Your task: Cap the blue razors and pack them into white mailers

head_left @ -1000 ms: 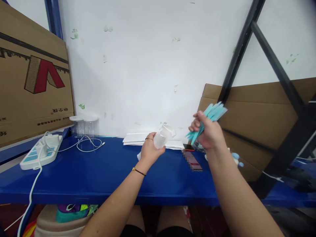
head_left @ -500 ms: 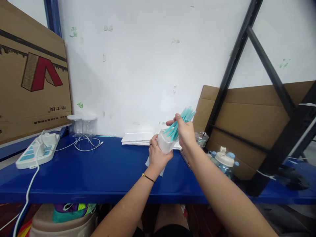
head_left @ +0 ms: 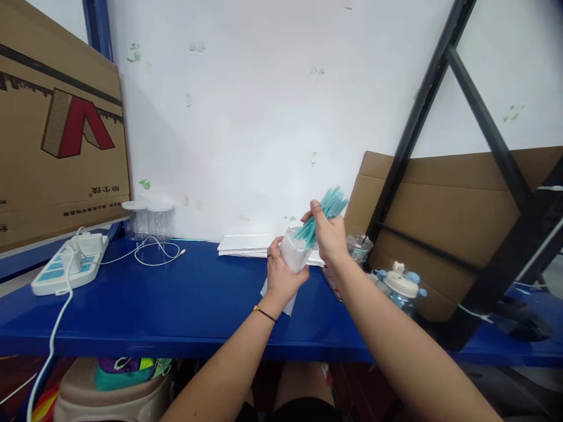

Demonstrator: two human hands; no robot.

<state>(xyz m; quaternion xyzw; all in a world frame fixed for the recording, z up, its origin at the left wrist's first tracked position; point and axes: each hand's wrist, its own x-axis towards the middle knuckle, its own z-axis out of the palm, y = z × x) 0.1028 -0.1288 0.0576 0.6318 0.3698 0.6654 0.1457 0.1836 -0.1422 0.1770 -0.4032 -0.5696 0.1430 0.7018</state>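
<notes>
My left hand [head_left: 281,275] grips a small clear plastic jar [head_left: 294,252] above the blue shelf [head_left: 185,305], tilted to the right. My right hand [head_left: 331,239] holds a bundle of teal sticks [head_left: 323,213], whose lower ends sit at or inside the jar's mouth. A white tissue [head_left: 288,302] hangs below my left hand. The two hands are close together at the middle of the view.
Two clear jars [head_left: 149,221] stand at the back left beside a white cable [head_left: 156,255] and a power strip [head_left: 70,266]. White sheets [head_left: 244,245] lie against the wall. A blue-capped bottle [head_left: 402,290], another clear jar [head_left: 359,247], cardboard [head_left: 444,217] and a black frame [head_left: 417,123] fill the right.
My right hand has carried the teal sticks from the right over to the jar in my left hand. The jar has turned its mouth toward them.
</notes>
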